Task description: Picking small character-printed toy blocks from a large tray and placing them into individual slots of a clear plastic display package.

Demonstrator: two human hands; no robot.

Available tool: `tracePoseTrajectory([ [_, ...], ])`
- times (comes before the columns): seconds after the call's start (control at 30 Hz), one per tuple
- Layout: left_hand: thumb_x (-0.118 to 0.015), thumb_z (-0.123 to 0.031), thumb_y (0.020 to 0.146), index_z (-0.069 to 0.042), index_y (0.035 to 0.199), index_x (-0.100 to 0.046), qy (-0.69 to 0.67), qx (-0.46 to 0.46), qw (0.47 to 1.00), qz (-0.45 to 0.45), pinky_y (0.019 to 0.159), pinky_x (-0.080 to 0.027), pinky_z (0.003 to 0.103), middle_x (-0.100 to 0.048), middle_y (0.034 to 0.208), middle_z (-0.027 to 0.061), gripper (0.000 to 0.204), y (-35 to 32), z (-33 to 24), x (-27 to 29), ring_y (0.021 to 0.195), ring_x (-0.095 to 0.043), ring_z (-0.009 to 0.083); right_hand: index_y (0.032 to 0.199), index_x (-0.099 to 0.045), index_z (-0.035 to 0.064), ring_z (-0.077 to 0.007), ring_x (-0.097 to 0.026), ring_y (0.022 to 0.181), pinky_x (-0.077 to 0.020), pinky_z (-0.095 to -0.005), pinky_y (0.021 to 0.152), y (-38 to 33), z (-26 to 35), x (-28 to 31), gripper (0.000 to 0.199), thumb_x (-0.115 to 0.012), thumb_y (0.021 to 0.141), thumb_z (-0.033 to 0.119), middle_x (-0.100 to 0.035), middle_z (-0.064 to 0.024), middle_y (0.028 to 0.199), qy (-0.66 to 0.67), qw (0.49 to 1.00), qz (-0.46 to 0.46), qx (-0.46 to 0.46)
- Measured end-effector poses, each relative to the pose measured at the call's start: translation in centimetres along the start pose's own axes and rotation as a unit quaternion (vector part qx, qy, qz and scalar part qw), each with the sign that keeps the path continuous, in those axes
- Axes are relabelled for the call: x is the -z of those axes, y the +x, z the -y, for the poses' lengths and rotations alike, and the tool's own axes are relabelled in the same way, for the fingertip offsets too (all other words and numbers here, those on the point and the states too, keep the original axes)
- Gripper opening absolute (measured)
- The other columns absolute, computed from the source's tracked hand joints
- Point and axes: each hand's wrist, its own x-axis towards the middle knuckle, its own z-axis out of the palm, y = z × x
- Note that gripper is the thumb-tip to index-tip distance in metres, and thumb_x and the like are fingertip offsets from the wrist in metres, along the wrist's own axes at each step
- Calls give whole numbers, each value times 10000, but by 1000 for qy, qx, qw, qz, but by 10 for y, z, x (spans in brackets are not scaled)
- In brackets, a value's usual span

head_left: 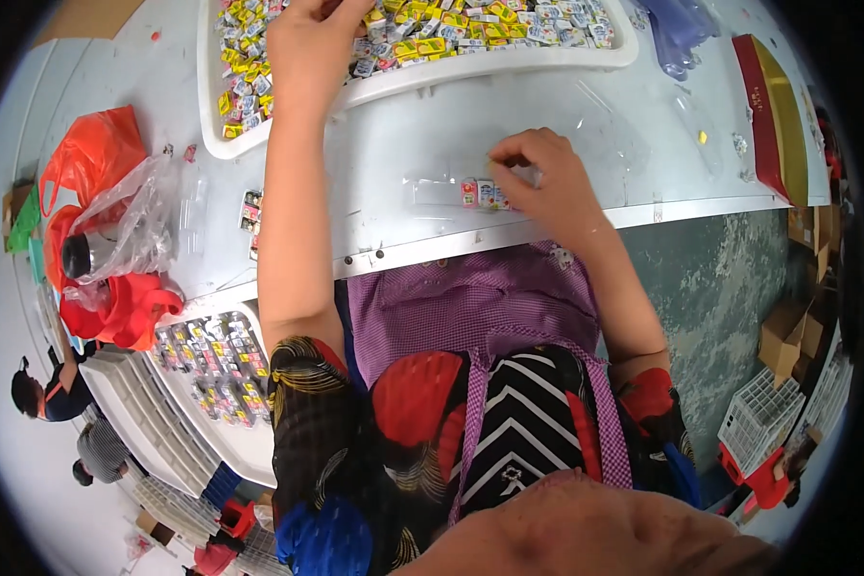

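At the top of the head view my left hand (315, 43) reaches over the white tray (480, 69), which is heaped with miniature cartons (432, 27). Its fingers are bent together at the pile; the picture's edge and the hand cover what they grip. Near the table's front edge my right hand (552, 178) has thumb and forefinger closed, with a sliver of yellow at the fingertips. Below them lies a narrow clear plastic blister (430, 195). Pink and white-blue miniature cartons (483, 194) stand in a row at its right part, partly behind my fingers.
Left on the table are a red plastic bag (96, 154), a clear bag (139, 235) and several small packs (251, 213). Another white tray (259, 461) holds filled packs. At right lie purple plastic (677, 34) and a red-gold box (773, 115). Other people (53, 389) are far left.
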Motion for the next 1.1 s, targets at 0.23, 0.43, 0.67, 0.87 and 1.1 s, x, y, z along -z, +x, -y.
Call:
tracePoseTrajectory([
  [0.23, -666, -44, 870, 8, 1052, -641, -321, 56, 945, -1, 649, -519, 252, -660, 850, 60, 191, -30, 37, 13, 712, -615, 123, 852, -636, 110, -236, -541, 873, -342, -384, 845, -6, -6, -32, 92, -694, 784, 135, -609, -26, 854, -181, 977, -94, 69],
  [0.43, -653, -28, 876, 35, 1063, -625, -251, 57, 966, 36, 668, -524, 245, -662, 869, 64, 200, -48, 19, 11, 726, -623, 123, 827, -617, 115, -246, -506, 892, -321, -396, 826, -8, -10, -31, 112, -711, 769, 137, -564, -19, 869, -223, 963, -126, 89],
  [0.67, -607, -84, 922, 31, 1136, -580, -198, 56, 976, 64, 691, -533, 251, -640, 852, 49, 245, -34, 26, 10, 712, -621, 121, 773, -616, 116, -242, -491, 952, -308, -387, 843, -8, -20, -24, 112, -722, 738, 122, -567, -23, 915, -176, 971, -102, 126],
  [0.87, -600, -94, 928, 14, 1161, -565, -231, 76, 969, 50, 696, -543, 268, -627, 864, 48, 259, -41, 15, 14, 724, -635, 138, 740, -620, 109, -244, -484, 1031, -292, -396, 915, -10, -23, -19, 114, -732, 717, 110, -597, -21, 1002, -137, 978, -64, 144],
  [1.1, -632, -60, 886, 0, 1131, -619, -191, 1, 974, 120, 731, -518, 260, -641, 894, 44, 253, -79, 6, 28, 778, -625, 136, 742, -622, 109, -250, -478, 1072, -280, -403, 948, -7, -20, -18, 124, -739, 701, 117, -602, -16, 1017, -148, 978, -52, 136],
])
